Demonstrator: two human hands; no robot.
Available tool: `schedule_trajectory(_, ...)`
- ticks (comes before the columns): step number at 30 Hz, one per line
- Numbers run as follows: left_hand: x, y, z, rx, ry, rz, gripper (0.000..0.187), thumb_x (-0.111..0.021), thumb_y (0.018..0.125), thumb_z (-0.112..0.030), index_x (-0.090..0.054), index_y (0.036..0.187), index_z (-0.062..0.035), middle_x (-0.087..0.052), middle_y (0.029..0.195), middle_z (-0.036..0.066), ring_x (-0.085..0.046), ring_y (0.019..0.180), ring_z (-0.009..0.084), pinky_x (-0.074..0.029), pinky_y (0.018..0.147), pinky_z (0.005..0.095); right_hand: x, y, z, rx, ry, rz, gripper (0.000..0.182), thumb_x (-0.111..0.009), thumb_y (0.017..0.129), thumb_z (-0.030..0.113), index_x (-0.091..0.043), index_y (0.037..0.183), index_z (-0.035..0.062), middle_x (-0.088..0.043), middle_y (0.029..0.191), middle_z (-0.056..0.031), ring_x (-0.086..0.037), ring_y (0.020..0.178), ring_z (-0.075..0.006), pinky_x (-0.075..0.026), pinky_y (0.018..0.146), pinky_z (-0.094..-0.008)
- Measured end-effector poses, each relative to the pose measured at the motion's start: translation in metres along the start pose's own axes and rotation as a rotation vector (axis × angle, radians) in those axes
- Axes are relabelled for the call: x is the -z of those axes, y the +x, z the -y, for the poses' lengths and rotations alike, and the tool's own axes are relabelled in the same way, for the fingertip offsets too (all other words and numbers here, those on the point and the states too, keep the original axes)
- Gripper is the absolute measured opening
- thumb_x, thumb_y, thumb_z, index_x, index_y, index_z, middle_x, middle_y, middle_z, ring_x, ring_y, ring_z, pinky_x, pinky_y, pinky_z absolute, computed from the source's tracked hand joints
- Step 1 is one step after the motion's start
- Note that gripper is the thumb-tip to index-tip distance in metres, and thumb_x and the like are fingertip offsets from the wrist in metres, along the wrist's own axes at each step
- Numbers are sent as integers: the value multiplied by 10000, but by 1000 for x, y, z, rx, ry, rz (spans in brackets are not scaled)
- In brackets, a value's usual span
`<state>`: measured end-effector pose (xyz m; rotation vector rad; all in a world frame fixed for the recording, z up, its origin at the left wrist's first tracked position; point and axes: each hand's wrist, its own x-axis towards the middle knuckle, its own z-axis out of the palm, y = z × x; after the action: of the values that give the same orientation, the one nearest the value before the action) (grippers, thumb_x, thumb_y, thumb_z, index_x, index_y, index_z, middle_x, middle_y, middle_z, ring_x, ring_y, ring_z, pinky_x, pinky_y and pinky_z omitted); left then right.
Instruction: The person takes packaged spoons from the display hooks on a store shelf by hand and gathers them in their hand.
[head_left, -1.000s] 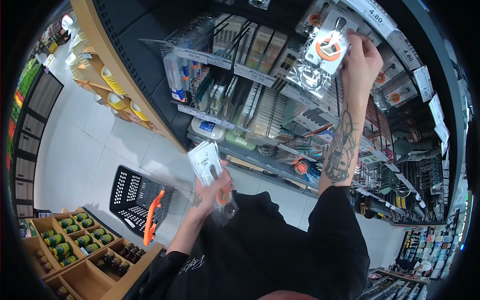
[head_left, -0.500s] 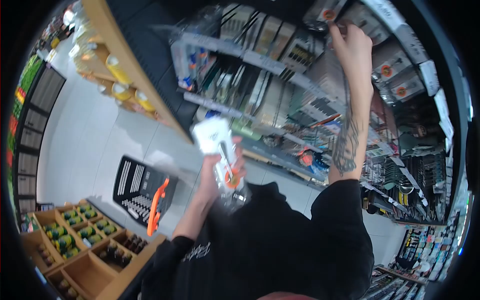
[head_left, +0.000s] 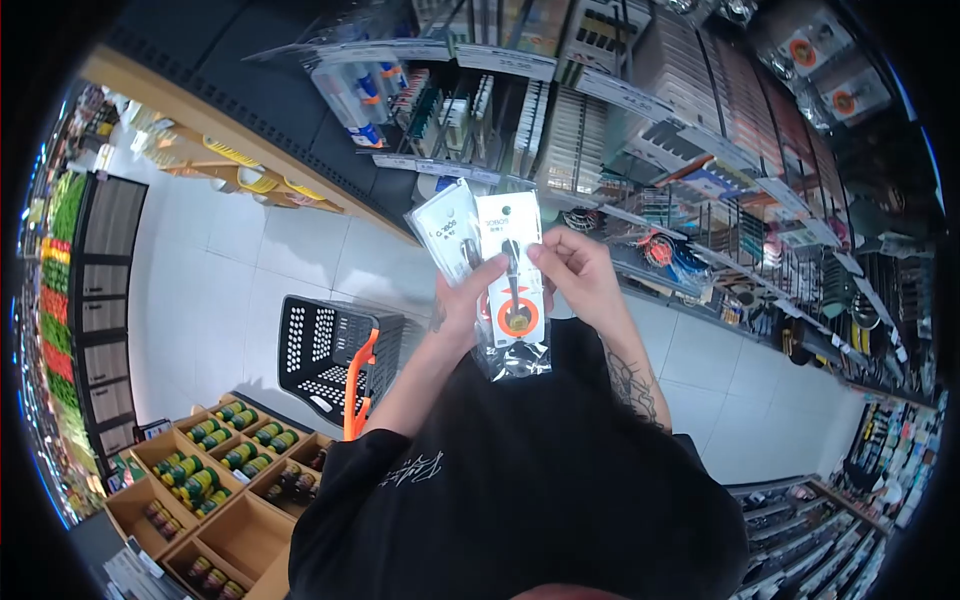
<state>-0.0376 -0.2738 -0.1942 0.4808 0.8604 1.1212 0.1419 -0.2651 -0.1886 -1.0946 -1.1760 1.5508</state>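
Two flat white packages in clear plastic are held up in front of my chest. The front package (head_left: 515, 275) shows a dark utensil and an orange ring. Behind it to the left, another white package (head_left: 447, 235) fans out at an angle. My left hand (head_left: 464, 300) is closed round both, its thumb on the front one's left edge. My right hand (head_left: 580, 275) pinches the right edge of the front package.
A black shopping basket (head_left: 330, 350) with an orange handle stands on the floor at left. Shelves of packaged goods (head_left: 590, 130) run across the top and right. Wooden bins (head_left: 250, 540) with jars stand at lower left.
My right hand has come down from the hanging packages at upper right to the front package. Two packages now show fanned apart in front of me, and the view has shifted.
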Motion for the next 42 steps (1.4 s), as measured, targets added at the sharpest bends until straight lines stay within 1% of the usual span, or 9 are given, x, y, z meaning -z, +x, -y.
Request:
schedule_trajectory(9, 2, 2, 13, 26, 85, 45, 405, -647, 908, -41, -504, 1281, 27, -664, 1094, 139, -698, 912, 206, -606, 765, 344, 4, -22, -9, -38, -27, -42, 169, -566, 1023, 129, -623, 998, -28, -640, 781, -32, -563, 551, -65, -434, 480, -208)
schedule_trajectory(14, 2, 0, 17, -2, 68, -1, 427, -658, 895, -21, -494, 1287, 26, -662, 1095, 141, -695, 915, 213, -606, 757, 343, 6, -26, -17, -30, 23, -75, 161, -584, 1014, 142, -634, 1001, -10, -591, 676, 12, -534, 524, -33, -401, 458, -201)
schedule_trajectory(23, -9, 3, 13, -90, 30, -48, 388, -672, 907, -39, -528, 1266, -18, -640, 1100, 82, -656, 959, 165, -559, 820, 322, 5, -28, -3, 106, -54, -164, 95, -625, 986, 102, -628, 983, 7, -643, 743, 9, -547, 595, -7, -419, 473, -196)
schedule_trajectory(25, -11, 6, 8, -198, 21, -26, 335, -651, 930, -89, -528, 1239, -48, -598, 1003, 49, -611, 837, 147, -529, 723, 316, 17, -17, 15, 184, -75, -223, 97, -621, 985, 91, -626, 972, -4, -638, 761, 6, -566, 599, -21, -436, 463, -206)
schedule_trajectory(26, -8, 7, 1, -149, -140, 171, 329, -644, 926, -98, -513, 1220, -30, -567, 936, 57, -554, 748, 147, -475, 641, 310, 20, -10, 30, 255, -24, -262, 95, -620, 982, 83, -626, 963, -10, -628, 753, 10, -562, 584, -22, -427, 459, -204)
schedule_trajectory(28, -14, 6, -5, -167, -185, 128, 323, -640, 922, -100, -504, 1206, -27, -539, 894, 63, -511, 705, 148, -425, 603, 298, 38, 3, 66, 389, -159, -283, 86, -619, 977, 72, -629, 955, -11, -617, 749, 19, -542, 585, -13, -410, 456, -200)
schedule_trajectory(30, -12, 6, -8, -178, -190, 141, 324, -641, 920, -96, -506, 1208, -32, -540, 894, 63, -514, 708, 148, -430, 606, 302, 57, 26, 95, 613, -218, -338, 87, -634, 965, 78, -646, 938, -4, -610, 747, 28, -526, 594, -6, -399, 458, -192)
schedule_trajectory(34, -9, 0, 3, -148, -206, 139, 309, -631, 915, -92, -524, 1202, -52, -544, 885, 72, -491, 672, 150, -414, 586, 304, 66, 50, 167, 649, -207, -381, 120, -646, 963, 116, -681, 935, 4, -601, 757, 43, -500, 622, -2, -388, 542, -176)
schedule_trajectory(42, -6, -11, 15, -100, -182, 141, 297, -630, 924, -88, -519, 1197, -52, -531, 877, 77, -503, 685, 146, -422, 606, 299, 69, 111, 230, 813, -149, -380, 148, -651, 958, 117, -673, 954, -30, -570, 689, 12, -491, 538, -38, -381, 464, -206)
